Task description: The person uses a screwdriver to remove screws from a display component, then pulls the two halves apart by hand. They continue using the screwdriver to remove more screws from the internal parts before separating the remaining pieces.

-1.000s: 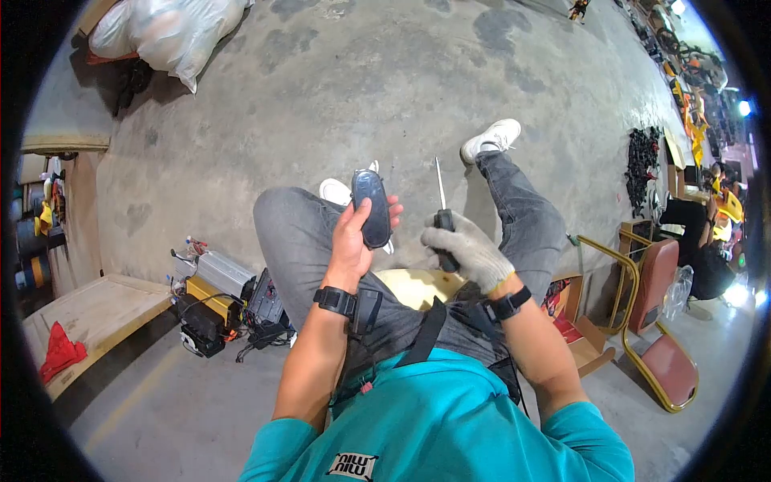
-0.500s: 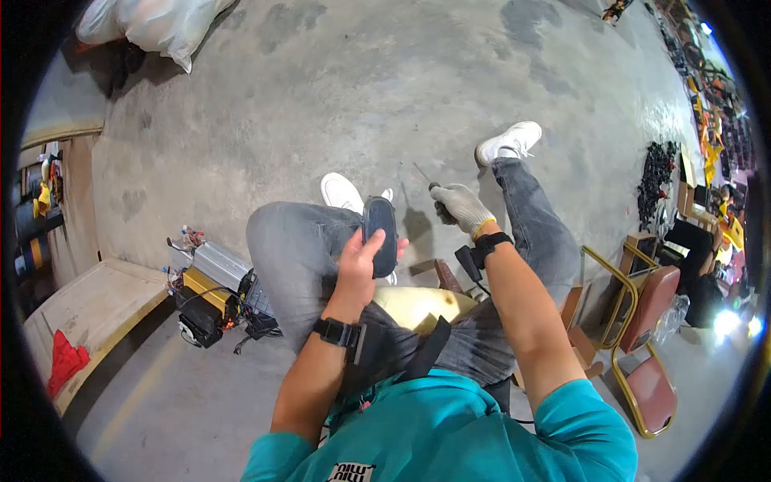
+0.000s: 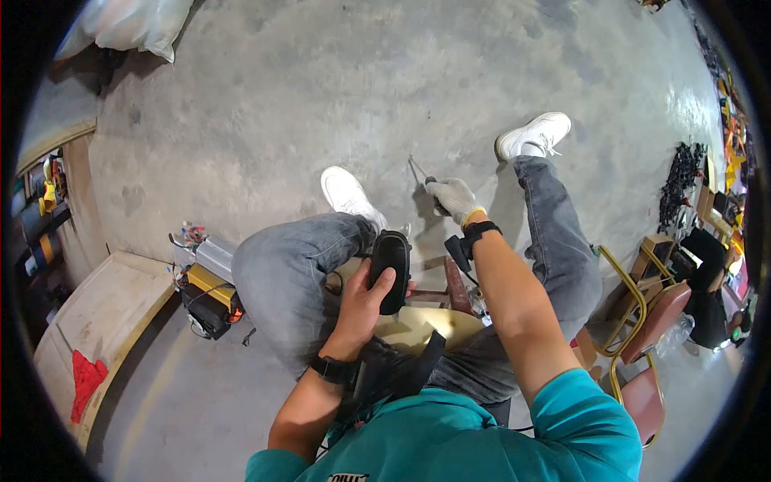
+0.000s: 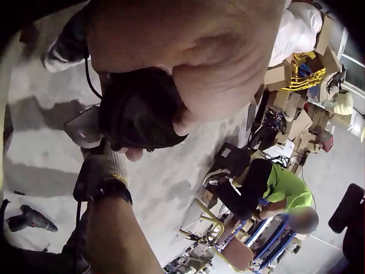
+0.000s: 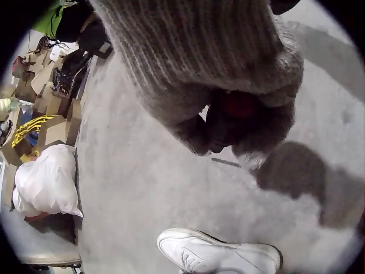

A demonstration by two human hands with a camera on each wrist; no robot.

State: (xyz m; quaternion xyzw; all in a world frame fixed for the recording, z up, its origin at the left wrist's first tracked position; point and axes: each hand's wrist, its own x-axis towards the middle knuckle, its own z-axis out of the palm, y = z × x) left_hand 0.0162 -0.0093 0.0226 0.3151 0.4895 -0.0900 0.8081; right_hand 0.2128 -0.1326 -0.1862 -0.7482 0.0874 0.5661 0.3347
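Observation:
A bare left hand (image 3: 359,309) grips a dark, oval, elongated object (image 3: 391,271), thumb across its face, above the lap. In the left wrist view the same dark object (image 4: 140,108) lies under the large, close hand (image 4: 222,68). The right hand (image 3: 454,199), in a light knitted glove, grips a screwdriver by its dark handle (image 3: 430,181); its thin shaft points up and away over the floor. The right wrist view shows the gloved hand (image 5: 211,74) curled round the dark handle (image 5: 219,123), its shaft partly visible. The two hands are apart.
White shoes (image 3: 348,193) stand on the concrete floor. Electrical units with wires (image 3: 210,293) and a wooden bench (image 3: 104,297) with a red cloth (image 3: 86,384) are at left. Chairs (image 3: 657,321) stand at right; white bags (image 3: 136,24) lie at upper left. Another person (image 4: 282,188) is farther off.
The right hand has moved away from the left with the screwdriver, whose shaft now tilts to the left. The left hand still grips the dark object, now slightly lower, and the head view has shifted.

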